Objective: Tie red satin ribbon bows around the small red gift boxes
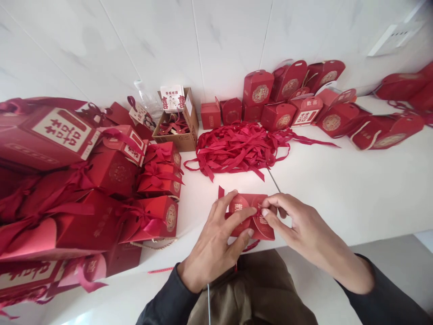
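A small red box (269,231) with pale characters on its top lies near the front edge of the white table. My left hand (219,232) rests over its left side, fingers spread, with the index finger pressing on the middle of the top. From the right, my right hand (297,221) pinches dark red ribbon at the box's centre with thumb and fingers. A ribbon end (221,192) sticks up behind my left hand. The knot area is mostly hidden by my fingertips.
A pile of loose red ribbons (237,149) lies behind the box. Ribbon-tied red boxes (155,216) are stacked at the left. An open cardboard box (184,141) and more red boxes (259,88) stand along the wall.
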Demonstrator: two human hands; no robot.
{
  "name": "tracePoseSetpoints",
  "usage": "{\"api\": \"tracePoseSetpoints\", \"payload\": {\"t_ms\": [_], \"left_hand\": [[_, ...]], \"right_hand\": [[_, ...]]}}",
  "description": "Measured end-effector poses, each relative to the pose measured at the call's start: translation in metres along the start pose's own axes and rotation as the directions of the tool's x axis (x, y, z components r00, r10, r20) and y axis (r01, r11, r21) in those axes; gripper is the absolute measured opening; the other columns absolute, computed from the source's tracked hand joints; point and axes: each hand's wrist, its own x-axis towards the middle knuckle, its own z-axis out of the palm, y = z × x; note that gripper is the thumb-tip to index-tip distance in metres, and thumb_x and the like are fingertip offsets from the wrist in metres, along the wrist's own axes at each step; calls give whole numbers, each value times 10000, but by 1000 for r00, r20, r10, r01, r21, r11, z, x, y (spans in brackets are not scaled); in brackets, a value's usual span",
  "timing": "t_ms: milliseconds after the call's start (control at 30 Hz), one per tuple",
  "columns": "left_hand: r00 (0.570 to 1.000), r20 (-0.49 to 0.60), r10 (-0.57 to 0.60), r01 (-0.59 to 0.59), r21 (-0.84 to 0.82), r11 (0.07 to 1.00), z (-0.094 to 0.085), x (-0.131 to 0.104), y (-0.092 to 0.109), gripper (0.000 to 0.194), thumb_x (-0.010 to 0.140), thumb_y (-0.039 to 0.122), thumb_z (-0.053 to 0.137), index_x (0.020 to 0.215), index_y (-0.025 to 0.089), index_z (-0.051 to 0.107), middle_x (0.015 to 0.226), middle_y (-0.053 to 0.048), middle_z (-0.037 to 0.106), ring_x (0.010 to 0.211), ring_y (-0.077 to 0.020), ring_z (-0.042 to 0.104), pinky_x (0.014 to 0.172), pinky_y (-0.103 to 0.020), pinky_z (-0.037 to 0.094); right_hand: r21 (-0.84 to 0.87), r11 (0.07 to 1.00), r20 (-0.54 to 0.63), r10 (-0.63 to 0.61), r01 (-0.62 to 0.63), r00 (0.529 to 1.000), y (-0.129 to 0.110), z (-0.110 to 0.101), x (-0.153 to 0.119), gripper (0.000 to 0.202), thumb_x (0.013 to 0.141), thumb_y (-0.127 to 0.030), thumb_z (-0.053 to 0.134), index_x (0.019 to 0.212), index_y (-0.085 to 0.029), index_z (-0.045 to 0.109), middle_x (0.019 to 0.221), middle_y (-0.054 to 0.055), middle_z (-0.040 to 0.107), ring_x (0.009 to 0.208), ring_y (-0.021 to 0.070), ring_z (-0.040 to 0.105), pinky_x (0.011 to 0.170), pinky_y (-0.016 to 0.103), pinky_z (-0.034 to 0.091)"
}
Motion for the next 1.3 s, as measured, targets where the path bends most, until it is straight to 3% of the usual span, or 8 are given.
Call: {"api": "tracePoseSetpoints", "payload": {"t_ms": [500,733,967,1067,1133,1200,1233,1300], "left_hand": [[998,11,-65,66,-44,997,-2,1,3,362,1037,358,539,1399,333,552,1631,-89,328,1499,-284,379,1208,-502,390],[978,-180,-109,80,-165,983,1,5,2,68,1043,233,508,1059,251,572,1424,-84,602,1426,-229,500,1154,-438,437],[994,-100,-54,49,-46,998,-2,-1,-4,92,1061,180,414,1092,245,471,1367,-113,648,1465,-215,473,1244,-537,294],[986,-163,-35,38,17,999,-3,-3,-3,87,1051,193,443,1100,245,494,1424,-120,609,1463,-224,470,1210,-484,346],[938,-332,-98,116,35,993,-3,-5,0,76,1038,254,487,1104,235,520,1464,-133,565,1390,-244,530,1120,-431,427],[833,-484,-267,293,-21,956,-2,-11,2,162,1036,364,483,1024,220,556,1222,-115,674,1114,-242,657,921,-368,501],[789,-479,-385,395,-85,915,-2,-14,3,272,1043,433,444,939,216,572,1015,-83,700,926,-228,669,812,-348,497],[751,-263,-606,566,-217,795,-1,-21,3,516,1045,559,328,750,218,580,720,-38,642,690,-210,605,697,-341,451]], "right_hand": [[-69,996,8,63,-62,998,12,-7,-15,171,1063,-346,445,932,-267,519,824,1,653,667,193,618,589,317,477],[-39,995,31,92,-90,995,12,-5,-16,210,1081,-368,423,910,-270,495,798,-8,635,654,185,606,572,308,463],[-54,990,16,134,-133,991,14,-4,-18,246,1072,-409,400,897,-269,502,747,-17,633,503,162,513,499,301,428],[-11,977,17,212,-212,977,12,-3,-18,272,1059,-460,412,908,-267,531,750,-12,672,530,173,578,517,301,451],[48,959,-6,281,-281,960,12,-4,-18,303,1045,-520,435,1001,-268,597,907,27,743,708,214,695,573,309,502],[129,932,-4,342,-339,940,12,-5,-16,392,1029,-595,444,1172,-287,640,1181,59,747,997,270,727,670,327,559],[172,916,14,365,-361,931,13,-5,-15,448,1022,-630,439,1258,-304,636,1292,61,716,1121,291,699,737,344,579],[250,876,82,404,-411,911,14,-5,-13,548,1012,-687,417,1391,-332,593,1400,63,666,1257,318,642,898,399,581]]}}
